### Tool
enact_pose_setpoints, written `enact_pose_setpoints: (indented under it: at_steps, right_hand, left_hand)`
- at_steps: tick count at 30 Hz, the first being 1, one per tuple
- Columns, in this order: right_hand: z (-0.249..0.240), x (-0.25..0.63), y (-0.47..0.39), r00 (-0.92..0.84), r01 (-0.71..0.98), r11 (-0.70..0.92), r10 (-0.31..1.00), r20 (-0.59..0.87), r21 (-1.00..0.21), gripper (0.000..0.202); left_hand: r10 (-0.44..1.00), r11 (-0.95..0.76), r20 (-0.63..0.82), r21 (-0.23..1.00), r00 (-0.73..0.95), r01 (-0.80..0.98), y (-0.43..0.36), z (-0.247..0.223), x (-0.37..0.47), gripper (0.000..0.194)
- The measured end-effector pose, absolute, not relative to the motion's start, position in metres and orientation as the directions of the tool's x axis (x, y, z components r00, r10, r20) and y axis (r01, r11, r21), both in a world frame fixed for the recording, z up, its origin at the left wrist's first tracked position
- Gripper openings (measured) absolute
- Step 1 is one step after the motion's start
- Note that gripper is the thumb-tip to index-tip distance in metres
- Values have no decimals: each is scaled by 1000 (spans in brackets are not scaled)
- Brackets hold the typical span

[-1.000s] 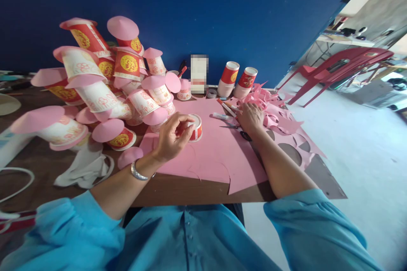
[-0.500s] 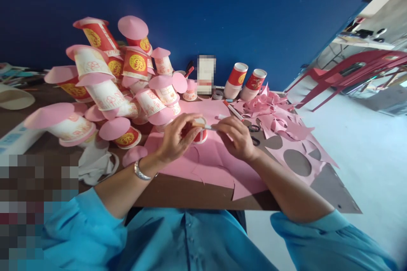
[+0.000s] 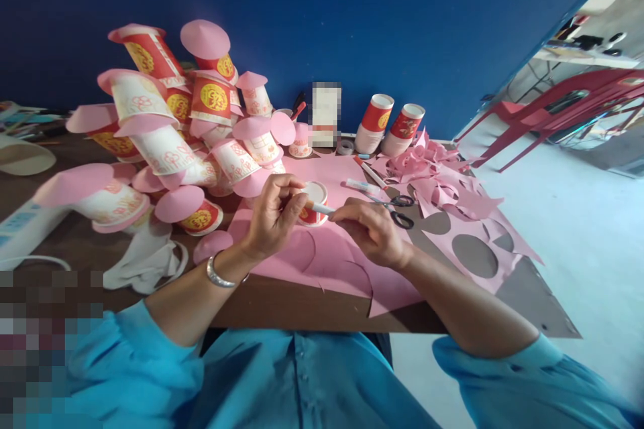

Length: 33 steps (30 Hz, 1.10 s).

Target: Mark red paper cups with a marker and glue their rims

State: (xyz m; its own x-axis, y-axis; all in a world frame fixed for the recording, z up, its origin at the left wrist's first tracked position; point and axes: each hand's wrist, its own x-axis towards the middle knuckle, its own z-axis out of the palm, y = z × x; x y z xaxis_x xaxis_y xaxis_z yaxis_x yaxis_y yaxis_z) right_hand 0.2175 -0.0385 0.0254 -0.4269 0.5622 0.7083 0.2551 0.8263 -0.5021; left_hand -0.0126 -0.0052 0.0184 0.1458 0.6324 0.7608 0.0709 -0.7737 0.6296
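Between my two hands is a slim white pen-like tube (image 3: 322, 208) with an orange-brown part at its left end. My left hand (image 3: 274, 218), with a silver bangle at the wrist, pinches the left end. The bent fingers of my right hand (image 3: 369, 228) close on its right end, and their tips hide part of it. Just behind the tube a red and white paper cup (image 3: 312, 216) stands bottom up on pink paper (image 3: 347, 261). Scissors (image 3: 402, 220) with black handles and a white glue tube (image 3: 361, 186) lie beyond my right hand.
Many paper cups with pink cone tops (image 3: 166, 147) are heaped at the left. Two cup stacks (image 3: 375, 124) stand near the blue wall, with pink scraps (image 3: 427, 171) to their right. A white cloth (image 3: 143, 261) lies near my left forearm. A red chair (image 3: 558, 107) stands at right.
My hands have drawn slightly apart, and more of the white tube shows between them. My left hand has shifted a little left; the cup's base and the scissors are less covered.
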Motion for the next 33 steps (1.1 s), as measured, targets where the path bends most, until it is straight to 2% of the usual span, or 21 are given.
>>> enact_pose_setpoints:
  at_steps: [2,3,6,8,10,13,15,17,19,21,23,26,28,30,33]
  right_hand:
    - [26,218,-39,-461,283,854,521,719,-437,17]
    - [27,218,-40,-455,286,842,540,708,-458,17]
    - [34,215,-43,-383,236,728,679,627,-644,23]
    - [37,212,-44,-342,196,672,729,592,-714,27]
    - [37,212,-44,-355,211,706,700,620,-676,25]
    - [32,215,-44,-458,319,829,559,691,-459,20]
    - [30,218,-45,-517,343,880,470,715,-330,24]
    - [32,221,-47,-511,325,886,458,728,-329,26]
    - [37,222,-49,-473,309,865,500,725,-395,25]
    - [40,223,-49,-403,338,837,543,737,-431,22]
    - [41,223,-47,-307,379,818,552,775,-432,25]
    - [34,219,-42,-211,419,796,553,806,-437,34]
    - [28,216,-40,-245,446,794,552,797,-413,33]
    - [22,212,-41,-299,459,806,536,790,-373,36]
    - [18,207,-46,-350,440,841,485,802,-316,33]
  left_hand:
    - [635,-771,759,633,142,70,-6,20,-12,20]
    - [631,-775,763,627,138,77,-7,21,-12,20]
    - [588,-807,802,574,100,139,-7,23,-14,21]
    - [560,-820,825,539,74,191,-7,23,-16,21]
    - [563,-814,824,541,62,211,-8,23,-16,22]
    - [596,-793,802,579,43,187,-11,22,-14,23]
    - [607,-787,794,594,36,168,-11,21,-13,24]
    - [619,-779,785,609,24,150,-8,22,-16,25]
    - [649,-751,760,647,-31,127,-2,25,-21,26]
    - [679,-715,719,694,-147,92,6,29,-26,25]
    - [692,-704,699,709,-180,45,8,31,-28,25]
    - [713,-697,698,716,64,-46,-2,27,-20,24]
    - [729,-648,647,757,222,-77,-12,22,-11,26]
    - [714,-629,622,771,321,-93,-20,16,-4,29]
    - [680,-661,625,749,384,-47,-25,11,-1,32]
